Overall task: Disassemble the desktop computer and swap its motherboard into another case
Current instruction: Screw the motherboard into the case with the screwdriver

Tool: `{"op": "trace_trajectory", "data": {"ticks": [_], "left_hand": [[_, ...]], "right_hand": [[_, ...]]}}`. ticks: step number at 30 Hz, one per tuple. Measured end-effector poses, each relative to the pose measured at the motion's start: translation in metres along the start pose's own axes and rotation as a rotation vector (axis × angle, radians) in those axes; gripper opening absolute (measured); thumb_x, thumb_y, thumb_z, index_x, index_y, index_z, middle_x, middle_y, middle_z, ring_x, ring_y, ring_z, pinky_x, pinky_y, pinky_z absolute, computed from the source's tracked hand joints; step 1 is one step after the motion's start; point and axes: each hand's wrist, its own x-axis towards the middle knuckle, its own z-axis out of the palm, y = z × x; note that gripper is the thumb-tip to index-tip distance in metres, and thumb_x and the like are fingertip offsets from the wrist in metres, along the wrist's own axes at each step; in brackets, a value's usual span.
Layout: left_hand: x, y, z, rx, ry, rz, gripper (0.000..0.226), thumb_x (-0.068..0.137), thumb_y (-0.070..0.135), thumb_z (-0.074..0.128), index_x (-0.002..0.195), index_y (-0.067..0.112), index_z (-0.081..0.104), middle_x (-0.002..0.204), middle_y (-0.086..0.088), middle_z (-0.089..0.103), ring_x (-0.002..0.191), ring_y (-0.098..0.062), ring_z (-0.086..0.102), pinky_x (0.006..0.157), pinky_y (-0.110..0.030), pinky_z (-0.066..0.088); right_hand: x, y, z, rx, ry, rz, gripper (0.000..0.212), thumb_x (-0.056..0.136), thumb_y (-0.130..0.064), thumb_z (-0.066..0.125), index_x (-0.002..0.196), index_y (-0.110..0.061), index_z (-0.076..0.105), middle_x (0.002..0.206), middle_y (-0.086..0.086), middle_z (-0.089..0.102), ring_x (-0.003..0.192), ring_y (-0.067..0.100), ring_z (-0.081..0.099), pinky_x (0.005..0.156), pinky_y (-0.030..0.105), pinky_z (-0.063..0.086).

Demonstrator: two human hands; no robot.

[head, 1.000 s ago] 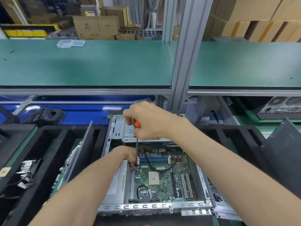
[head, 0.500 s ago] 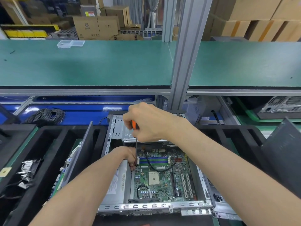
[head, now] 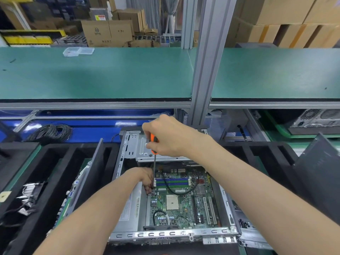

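The case [head: 173,234] lies open at near centre with the motherboard [head: 181,197] seated inside, right of the power supply [head: 132,207]. The right hand [head: 165,137] wraps curled fingers round the screwdriver [head: 154,144], upright over the board's far-left corner. The left hand [head: 144,178] pinches the shaft low (tip hidden); little has shifted over the last second beyond a slight regrip, so I judge this mounting screw not yet out.

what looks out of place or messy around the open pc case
Nothing looks damaged. The right hand grips the screwdriver upright over the motherboard; the left hand steadies its tip. A dark side panel leans tilted in the foam tray.
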Motion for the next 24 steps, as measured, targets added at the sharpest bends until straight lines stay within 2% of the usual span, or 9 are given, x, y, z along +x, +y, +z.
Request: {"op": "trace_trajectory", "data": {"ticks": [2,6,10,13,16,18,19,22,24], "left_hand": [[0.0,-0.001,0.0,0.018,-0.013,0.031,0.036,0.104,0.002,0.044,0.139,-0.006,0.05,0.142,-0.019,0.054,0.131,-0.025,0.052,0.077,-0.009,0.042],[0.002,-0.005,0.0,0.011,0.068,0.021,0.034,0.102,0.007,0.051,0.133,-0.002,0.059,0.136,-0.014,0.061,0.111,-0.017,0.061,0.067,-0.007,0.041],[0.006,-0.008,0.0,-0.009,0.043,0.018,0.035,0.105,0.006,0.044,0.136,-0.003,0.055,0.14,-0.018,0.057,0.107,-0.014,0.047,0.079,-0.014,0.04],[0.006,-0.007,0.001,-0.036,0.052,0.007,0.035,0.104,0.005,0.043,0.136,-0.005,0.054,0.14,-0.021,0.056,0.108,-0.019,0.05,0.093,-0.026,0.038],[0.01,-0.011,0.002,-0.026,0.039,0.006,0.034,0.102,0.002,0.048,0.133,-0.01,0.054,0.137,-0.02,0.058,0.125,-0.028,0.057,0.102,-0.031,0.043],[0.01,-0.01,0.001,-0.021,0.052,-0.009,0.032,0.098,0.001,0.057,0.128,-0.011,0.058,0.128,-0.021,0.064,0.12,-0.03,0.063,0.098,-0.033,0.05],[0.01,-0.01,0.0,-0.031,0.063,0.001,0.031,0.096,0.0,0.059,0.125,-0.013,0.059,0.124,-0.023,0.066,0.114,-0.031,0.066,0.097,-0.035,0.052],[0.011,-0.012,0.0,-0.015,0.052,0.038,0.031,0.097,0.0,0.06,0.122,-0.018,0.059,0.121,-0.027,0.066,0.105,-0.03,0.067,0.099,-0.039,0.052],[0.012,-0.012,-0.001,-0.005,0.051,0.043,0.031,0.097,0.001,0.06,0.12,-0.019,0.059,0.121,-0.028,0.066,0.11,-0.034,0.067,0.099,-0.041,0.052]], "right_hand": [[-0.001,0.0,0.001,0.01,0.021,-0.02,0.012,0.091,-0.023,0.063,0.092,-0.012,0.057,0.077,0.001,0.056,0.077,0.024,0.046,0.069,0.044,0.05],[0.001,-0.002,0.005,-0.004,0.041,-0.023,0.012,0.088,-0.019,0.062,0.091,-0.009,0.056,0.079,0.008,0.061,0.077,0.027,0.051,0.067,0.046,0.052],[0.0,-0.001,0.003,0.021,0.027,-0.018,0.008,0.082,-0.013,0.064,0.088,-0.012,0.06,0.08,0.001,0.06,0.076,0.023,0.049,0.067,0.038,0.048],[-0.002,-0.001,-0.003,0.078,-0.044,-0.037,0.018,0.072,-0.004,0.065,0.081,-0.019,0.062,0.082,-0.007,0.053,0.074,0.016,0.049,0.063,0.031,0.042],[-0.004,-0.003,-0.004,-0.018,-0.019,-0.008,0.012,0.081,-0.023,0.067,0.089,-0.018,0.06,0.079,-0.003,0.046,0.076,0.025,0.053,0.053,0.032,0.036],[-0.003,-0.004,-0.001,-0.118,0.023,0.077,0.027,0.093,-0.042,0.06,0.097,-0.015,0.057,0.073,-0.001,0.035,0.071,0.029,0.045,0.049,0.031,0.023],[-0.002,-0.004,-0.002,-0.122,0.014,0.097,0.028,0.096,-0.041,0.058,0.099,-0.013,0.057,0.072,-0.001,0.033,0.072,0.03,0.044,0.048,0.031,0.024],[-0.001,-0.001,-0.006,-0.011,-0.078,0.001,0.009,0.086,-0.014,0.064,0.095,-0.016,0.063,0.081,-0.002,0.055,0.081,0.023,0.053,0.063,0.033,0.042],[-0.005,-0.001,-0.009,0.066,-0.134,-0.028,0.021,0.077,-0.005,0.066,0.092,-0.018,0.064,0.083,-0.005,0.063,0.079,0.016,0.054,0.068,0.032,0.046]]}}
